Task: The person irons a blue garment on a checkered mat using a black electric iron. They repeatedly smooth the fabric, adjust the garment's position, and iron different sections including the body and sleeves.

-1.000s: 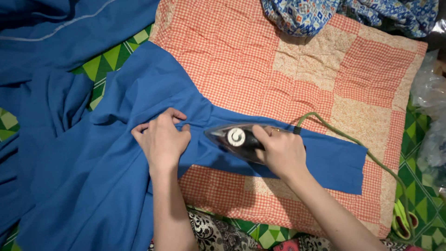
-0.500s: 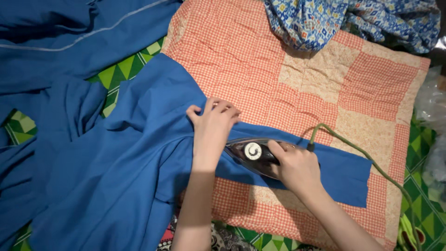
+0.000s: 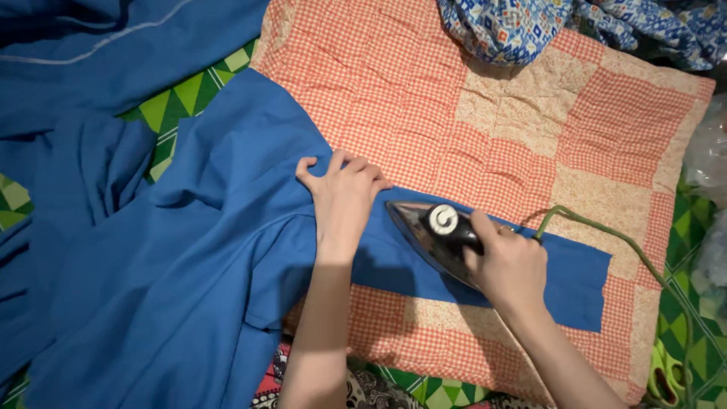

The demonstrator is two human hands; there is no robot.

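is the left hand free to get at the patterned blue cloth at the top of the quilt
Probably yes. The left hand lies flat on the blue fabric, holding nothing, and bare checked quilt lies between it and the patterned cloth.

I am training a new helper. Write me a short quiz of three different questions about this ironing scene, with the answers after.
1. True or false: the right hand grips the iron by its handle.
2. What lies under the left hand? A) the blue cloth B) the patterned blue garment C) the green scissors
3. Fill in: the iron's green cord runs toward the ____ side of the picture.

Key
1. True.
2. A; the hand presses flat on the blue cloth, left of the iron's tip, on the checked quilt.
3. Right.
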